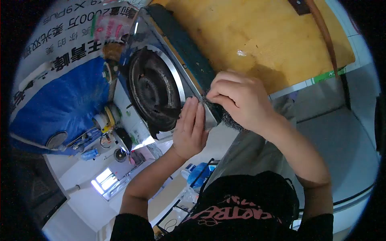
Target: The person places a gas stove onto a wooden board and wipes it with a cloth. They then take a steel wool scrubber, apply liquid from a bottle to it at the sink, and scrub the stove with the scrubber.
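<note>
A gas stove (177, 76) with a metal top and a round, dark burner with a pan support (155, 90) stands at the upper left of centre. My left hand (191, 127) lies on the stove's near corner, its fingers stretched out flat on the metal. To its right, my right hand (241, 98) is closed in a pinch at the stove's front edge. Its fingers grip a dark, wiry scrubber (231, 120), part of which shows below the hand and a little at the fingertips. The rest of the scrubber is hidden by the hand.
A yellow wooden board (241, 36) lies beyond the stove's dark green side. Blue and grey printed sheeting (68, 96) hangs at the left. Cookware and a yellow-handled item (107, 119) are behind the stove. A grey surface (333, 140) is at the right, a rack with a blue container (198, 174) below.
</note>
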Tool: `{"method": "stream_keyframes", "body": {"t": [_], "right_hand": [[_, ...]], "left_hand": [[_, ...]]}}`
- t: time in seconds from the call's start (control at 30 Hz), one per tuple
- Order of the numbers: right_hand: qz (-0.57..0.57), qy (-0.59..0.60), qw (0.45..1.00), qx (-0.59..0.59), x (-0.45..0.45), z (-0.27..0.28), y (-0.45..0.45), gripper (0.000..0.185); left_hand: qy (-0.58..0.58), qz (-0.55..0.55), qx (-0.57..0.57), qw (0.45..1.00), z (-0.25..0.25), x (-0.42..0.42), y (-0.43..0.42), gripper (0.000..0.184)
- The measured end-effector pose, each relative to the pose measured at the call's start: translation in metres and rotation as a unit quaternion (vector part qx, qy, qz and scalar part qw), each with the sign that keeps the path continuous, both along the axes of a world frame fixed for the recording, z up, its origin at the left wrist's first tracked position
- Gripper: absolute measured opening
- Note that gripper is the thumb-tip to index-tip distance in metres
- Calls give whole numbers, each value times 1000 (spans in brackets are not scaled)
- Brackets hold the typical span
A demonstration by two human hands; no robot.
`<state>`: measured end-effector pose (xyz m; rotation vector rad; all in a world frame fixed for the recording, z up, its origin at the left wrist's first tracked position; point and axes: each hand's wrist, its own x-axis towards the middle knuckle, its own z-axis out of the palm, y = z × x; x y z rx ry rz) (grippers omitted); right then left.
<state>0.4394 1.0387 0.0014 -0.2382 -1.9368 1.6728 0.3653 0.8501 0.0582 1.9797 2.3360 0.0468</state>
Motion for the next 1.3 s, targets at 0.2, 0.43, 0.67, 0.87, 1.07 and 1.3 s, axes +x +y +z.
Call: {"method": "stream_keyframes", "body": {"t": [0.2, 0.43, 0.67, 0.87, 1.07, 1.3], "right_hand": [[-48, 12, 998, -33, -54, -3, 13, 7], [-6, -19, 1000, 5, -22, 4, 10, 5], [-4, -2, 999, -35, -7, -5, 2, 4], [21, -16, 998, -58, 4, -2, 2, 4], [32, 1, 998, -47, 16, 4, -6, 3], [-47, 9, 986, -157, 26, 4, -7, 5]], "left_hand": [[-1, 5, -12, 1000, 3, 0, -2, 64], [-14, 9, -23, 1000, 3, 1, -1, 64], [-15, -2, -13, 1000, 2, -2, 0, 63], [-15, 5, -10, 1000, 3, 0, 0, 61], [-1, -5, 11, 1000, -1, -2, -5, 62], [5, 1, -8, 1000, -1, -1, -4, 65]]}}
